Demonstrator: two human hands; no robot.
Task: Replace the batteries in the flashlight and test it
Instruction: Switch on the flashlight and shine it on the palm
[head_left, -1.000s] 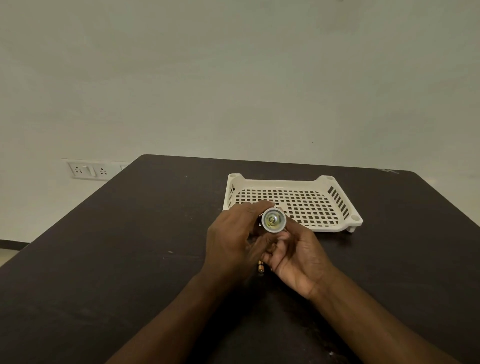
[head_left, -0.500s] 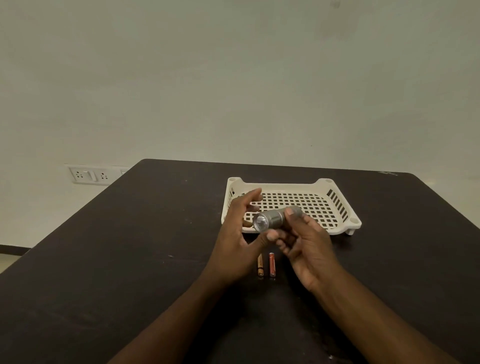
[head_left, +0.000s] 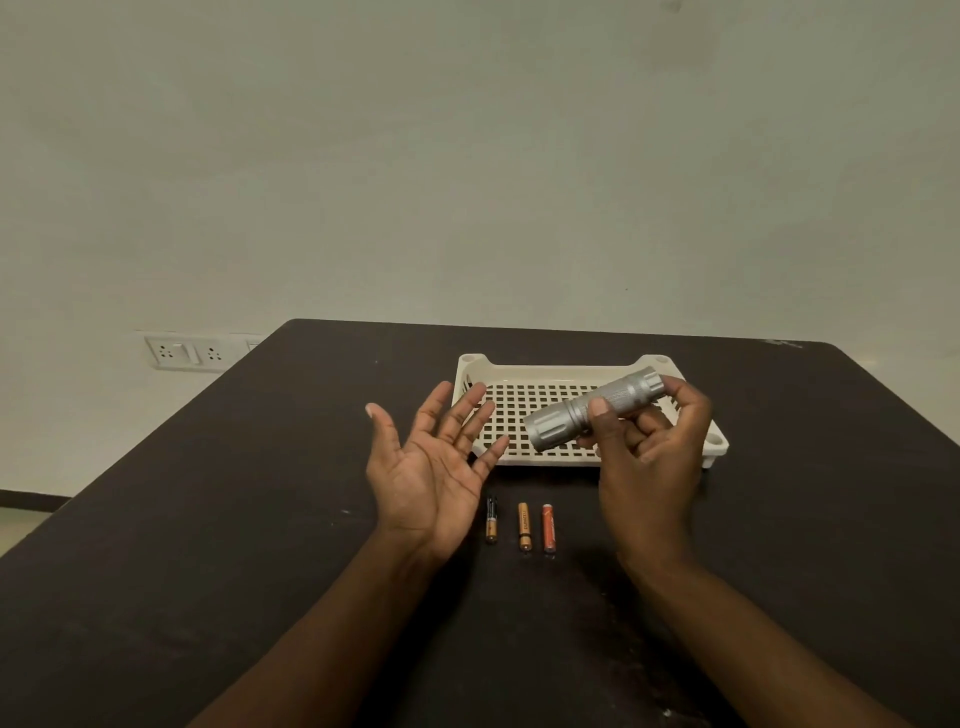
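Note:
My right hand (head_left: 649, 457) grips a silver metal flashlight (head_left: 571, 415) by its body, above the white tray, with the lens end pointing left towards my other hand. My left hand (head_left: 431, 467) is held palm up with fingers spread, a short way left of the lens, holding nothing. Three small batteries lie side by side on the dark table between my wrists: a black-and-copper one (head_left: 491, 519), a gold one (head_left: 524, 526) and an orange one (head_left: 549, 527). I see no light on my palm.
A white perforated plastic tray (head_left: 519, 364) sits on the dark table (head_left: 260, 519) behind my hands. A wall socket plate (head_left: 187, 352) is on the wall at the left, beyond the table's edge.
My left hand let go of the flashlight and opened palm up to the left. My right hand swung the flashlight sideways and rightwards. All three batteries are now uncovered.

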